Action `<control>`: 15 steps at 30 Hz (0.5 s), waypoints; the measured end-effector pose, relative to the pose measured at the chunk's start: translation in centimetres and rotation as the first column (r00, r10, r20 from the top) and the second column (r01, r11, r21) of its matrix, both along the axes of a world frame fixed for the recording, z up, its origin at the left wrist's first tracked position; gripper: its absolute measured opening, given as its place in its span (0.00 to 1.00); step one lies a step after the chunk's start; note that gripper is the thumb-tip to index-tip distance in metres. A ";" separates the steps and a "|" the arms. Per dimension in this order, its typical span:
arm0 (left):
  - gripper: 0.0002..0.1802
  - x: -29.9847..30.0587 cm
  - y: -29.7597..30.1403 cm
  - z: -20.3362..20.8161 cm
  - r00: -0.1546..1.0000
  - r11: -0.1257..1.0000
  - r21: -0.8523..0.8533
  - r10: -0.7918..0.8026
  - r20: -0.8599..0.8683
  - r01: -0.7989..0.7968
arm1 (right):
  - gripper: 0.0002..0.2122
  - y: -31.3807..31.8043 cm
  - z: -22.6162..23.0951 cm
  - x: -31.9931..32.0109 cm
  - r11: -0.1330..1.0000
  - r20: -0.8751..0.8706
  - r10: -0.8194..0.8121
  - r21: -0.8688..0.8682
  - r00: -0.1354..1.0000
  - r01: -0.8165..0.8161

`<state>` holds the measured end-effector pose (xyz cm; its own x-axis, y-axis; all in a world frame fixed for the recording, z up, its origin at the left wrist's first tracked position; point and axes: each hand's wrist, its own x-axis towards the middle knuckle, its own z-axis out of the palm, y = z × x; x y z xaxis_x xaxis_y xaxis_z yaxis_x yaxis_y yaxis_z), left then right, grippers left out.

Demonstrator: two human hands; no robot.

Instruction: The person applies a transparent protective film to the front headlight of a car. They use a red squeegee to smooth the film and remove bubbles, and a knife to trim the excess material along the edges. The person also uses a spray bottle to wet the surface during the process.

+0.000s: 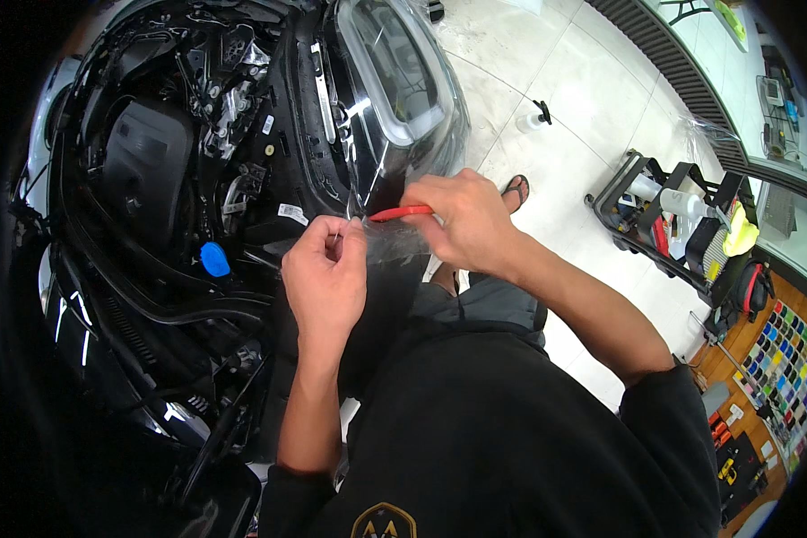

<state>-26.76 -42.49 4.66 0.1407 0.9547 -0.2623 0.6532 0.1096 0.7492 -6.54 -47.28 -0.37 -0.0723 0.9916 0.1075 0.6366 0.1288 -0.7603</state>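
My right hand [462, 224] is closed around a slim red tool [402, 212], which points left toward my other hand. Its tip is too small to make out. Thumb and forefinger of my left hand [327, 264] are pinched together at the edge of a clear film [394, 240]. This loose film hangs below both hands at the corner of a black car panel [377, 175]. Film also appears to drape over the car's headlight [394, 67], beyond my hands.
The open engine bay [152, 161], with a blue cap [214, 259], lies to my left. A spray bottle [533, 118] stands on the tiled floor [583, 81]. At the right is a black cart [663, 215] holding bottles and cloths; colour swatches [789, 359] are farther back.
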 end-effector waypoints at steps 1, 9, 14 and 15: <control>0.13 -0.1 0.0 -0.1 1.000 1.000 0.006 -0.002 0.014 0.001 | 0.07 -0.4 0.0 -0.1 1.000 0.042 0.018 -0.024 0.999 -0.017; 0.15 0.0 0.2 0.0 0.999 1.000 0.021 -0.002 -0.048 0.003 | 0.06 -0.3 1.1 -0.1 1.000 0.029 0.026 0.001 0.999 -0.026; 0.16 0.1 0.1 0.4 0.998 0.998 0.056 -0.018 -0.062 0.021 | 0.09 -1.8 3.0 0.4 0.999 -0.063 -0.025 -0.026 0.998 0.024; 0.16 -0.2 0.0 0.3 0.998 0.999 0.053 -0.011 -0.056 0.014 | 0.10 -2.1 5.9 0.6 0.997 -0.134 0.052 0.059 0.990 -0.045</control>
